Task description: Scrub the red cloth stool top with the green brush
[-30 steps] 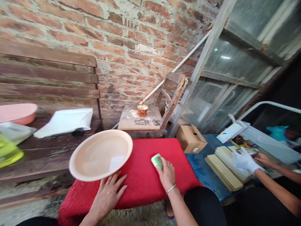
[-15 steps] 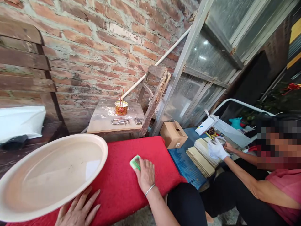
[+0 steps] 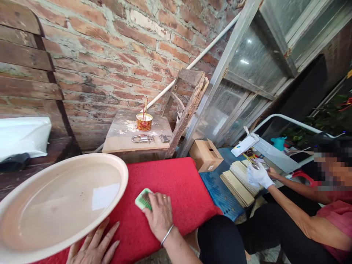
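From the head camera, the right hand is closed around a green brush and presses it down on the red cloth. The left hand lies flat with its fingers spread on the cloth, right under the rim of a big pale bowl. The bowl sits tilted beside the brush. Off to the right, another person's gloved hand rests on a stack of thin boards. A cardboard box sits near the boards.
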